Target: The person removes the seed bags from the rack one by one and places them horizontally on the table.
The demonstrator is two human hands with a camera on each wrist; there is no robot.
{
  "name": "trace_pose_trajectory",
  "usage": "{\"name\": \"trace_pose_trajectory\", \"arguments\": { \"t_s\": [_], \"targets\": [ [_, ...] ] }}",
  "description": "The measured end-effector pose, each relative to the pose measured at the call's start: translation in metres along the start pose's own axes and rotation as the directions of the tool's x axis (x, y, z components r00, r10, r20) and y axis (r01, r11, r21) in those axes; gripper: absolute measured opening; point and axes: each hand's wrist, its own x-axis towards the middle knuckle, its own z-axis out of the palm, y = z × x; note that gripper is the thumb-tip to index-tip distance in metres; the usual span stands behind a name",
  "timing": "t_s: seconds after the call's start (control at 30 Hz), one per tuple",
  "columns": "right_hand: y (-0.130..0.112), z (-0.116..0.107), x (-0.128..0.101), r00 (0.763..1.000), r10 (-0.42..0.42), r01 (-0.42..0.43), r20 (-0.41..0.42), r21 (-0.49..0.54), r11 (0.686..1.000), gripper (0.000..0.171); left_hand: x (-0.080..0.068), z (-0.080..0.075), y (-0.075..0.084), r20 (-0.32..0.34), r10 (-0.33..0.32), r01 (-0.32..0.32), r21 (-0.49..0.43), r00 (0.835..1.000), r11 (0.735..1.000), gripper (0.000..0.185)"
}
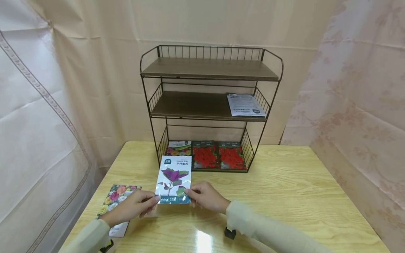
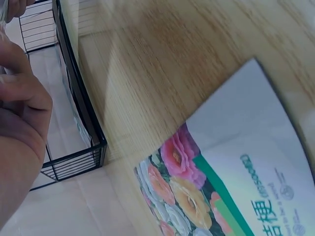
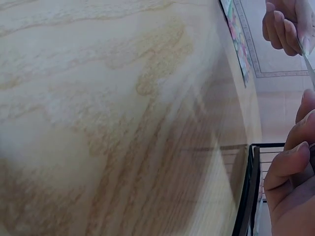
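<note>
Together, left fingers (image 1: 148, 204) and right fingers (image 1: 194, 194) pinch the white packet (image 1: 172, 177), long axis and top toward the rack (image 1: 196, 104).

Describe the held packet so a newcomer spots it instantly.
A dark rack stands on the wooden table. Before its lower left, the left hand and right hand hold the packet. Its purple-leaved plant on white sets it apart from the red and multicoloured flower packets nearby.

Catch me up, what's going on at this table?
A person's left hand and right hand hold a purple-leaved plant packet near its lower corners, above the table. Three packets show on the bottom shelf of the rack; a white packet lies toward the right of the middle shelf. A flower packet lies on the table's left side.
</note>
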Motion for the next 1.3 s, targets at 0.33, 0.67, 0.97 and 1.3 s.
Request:
{"name": "trace_pose_trajectory", "arguments": {
  "t_s": [0.33,0.67,0.97,1.3],
  "targets": [
    [0.0,0.001,-0.001,1.0,-0.002,0.002,0.008,0.001,1.0,0.045,-0.002,-0.001,0.001,0.014,-0.001,0.001,0.006,1.0,1.0,0.043],
    [0.002,0.012,0.002,1.0,0.015,-0.015,0.022,0.006,1.0,0.045,-0.013,-0.002,0.0,0.022,-0.012,0.011,0.013,1.0,1.0,0.046],
    [0.006,0.022,0.003,0.999,0.038,-0.038,0.03,0.012,0.999,0.046,-0.022,-0.001,-0.004,0.013,-0.027,0.027,0.001,1.0,1.0,0.044],
    [0.008,0.032,0.004,0.998,0.046,-0.048,0.035,0.036,0.998,0.045,-0.029,0.0,-0.01,0.004,-0.028,0.028,-0.001,1.0,1.0,0.042]
  ]
}}
